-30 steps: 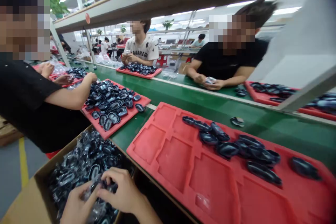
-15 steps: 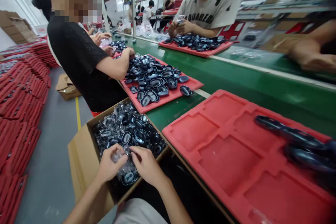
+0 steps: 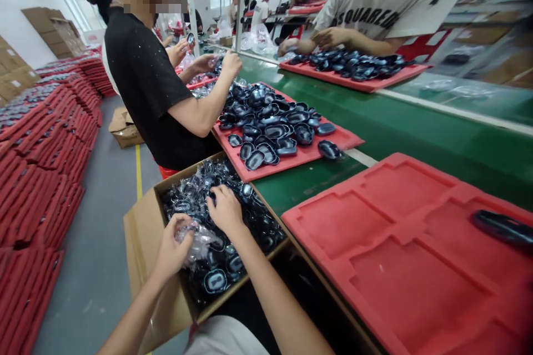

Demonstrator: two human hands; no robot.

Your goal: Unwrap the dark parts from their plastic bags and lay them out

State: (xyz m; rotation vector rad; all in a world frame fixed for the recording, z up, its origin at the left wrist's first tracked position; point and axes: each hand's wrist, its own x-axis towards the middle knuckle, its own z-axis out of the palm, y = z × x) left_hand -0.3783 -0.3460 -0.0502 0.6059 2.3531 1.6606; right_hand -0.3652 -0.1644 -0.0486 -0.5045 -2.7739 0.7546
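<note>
An open cardboard box [image 3: 144, 236] holds many dark glossy oval parts, some wrapped in clear film. Over its near left side, my left hand [image 3: 177, 241] has its fingers closed on crumpled clear plastic film [image 3: 202, 241]. My right hand [image 3: 226, 209] is higher up and further right in the box, fingers curled over the dark parts; what its fingertips hold, if anything, is hidden. A dark part with a pale rim [image 3: 215, 281] lies near the box's front corner.
A red moulded tray [image 3: 310, 222] with a dark part [image 3: 502, 228] lies right of the box. Beyond, another red tray [image 3: 350, 137] is heaped with parts on the green bench [image 3: 266, 183]. Co-workers sit left and opposite. Stacked red trays [image 3: 37, 194] stand left.
My right hand has moved away from my left, up and over the parts. My left hand keeps the film. The whole view has shifted, and the co-worker at left has raised a hand.
</note>
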